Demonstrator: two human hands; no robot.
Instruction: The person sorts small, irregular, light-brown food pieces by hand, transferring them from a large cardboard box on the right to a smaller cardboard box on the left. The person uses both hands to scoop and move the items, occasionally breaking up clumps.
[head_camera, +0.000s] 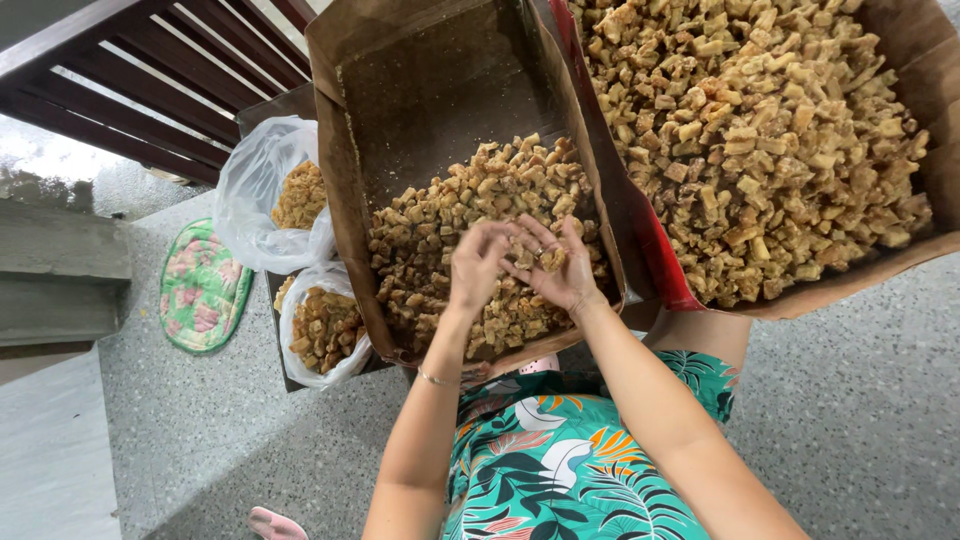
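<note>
A brown cardboard box (345, 180) in front of me holds a heap of golden-brown fried snack chunks (440, 215). My left hand (475, 268) and my right hand (560, 265) meet over the near part of the heap, fingers curled together around a few chunks (549, 258). A thin bracelet (432, 378) sits on my left wrist. My lap, in a leaf-patterned green dress (545, 460), lies below the box.
A second cardboard box (900, 262), at the right, is piled high with the same chunks. Two clear plastic bags (262, 190) (318, 325) partly filled with chunks sit on the left. A floral mat (200, 285) lies on the speckled floor. A dark wooden railing (150, 80) runs top left.
</note>
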